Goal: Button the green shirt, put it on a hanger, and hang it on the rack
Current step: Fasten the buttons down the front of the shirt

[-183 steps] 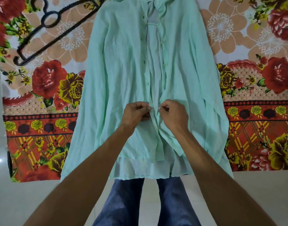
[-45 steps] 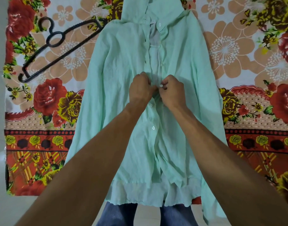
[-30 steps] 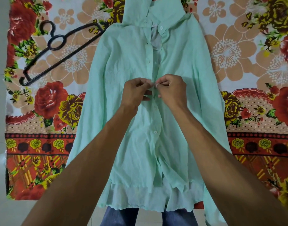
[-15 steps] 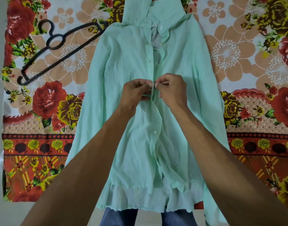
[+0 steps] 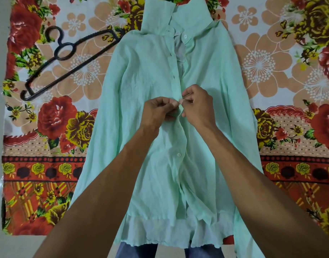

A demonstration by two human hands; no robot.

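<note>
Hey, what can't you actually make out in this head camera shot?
- Head view: the button being worked is covered by fingertips of the left hand and right hand; fastened or not, unclear.
- Head view: the black hanger's far end runs under the green shirt's shoulder.
- Head view: the shirt's lower right hem is hidden by the right forearm and the bottom edge.
- The rack is outside the frame.

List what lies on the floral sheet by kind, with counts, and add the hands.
shirt: 1
hanger: 1
hands: 2 (left hand, right hand)
Total: 4
</note>
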